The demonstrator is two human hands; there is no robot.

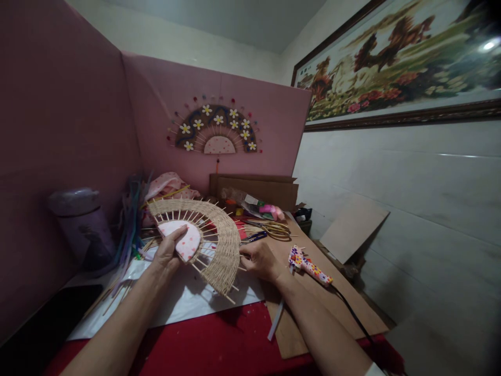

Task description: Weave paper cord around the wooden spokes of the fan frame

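A half-round fan (224,243) of woven twine on thin wooden sticks is held up over the table, tilted. My left hand (169,250) is closed on its pink-and-white spotted cloth centre (188,242), thumb on top and the other fingers hidden behind. At the fan's outer right edge, my right hand (260,259) has its fingers curled in by the stick tips; whether it pinches a stick or something small is hidden. Right of that hand lies a flower-patterned hot glue gun (310,266) with a black cord, a glue stick (276,319) below it.
Gold-handled scissors (276,230) and thin sticks lie behind my right hand. A finished flowered fan (219,125) hangs on the pink board. At left stand a lidded container (84,230) and coloured strips (133,224). Brown board (332,313) and white paper (172,313) cover the red cloth.
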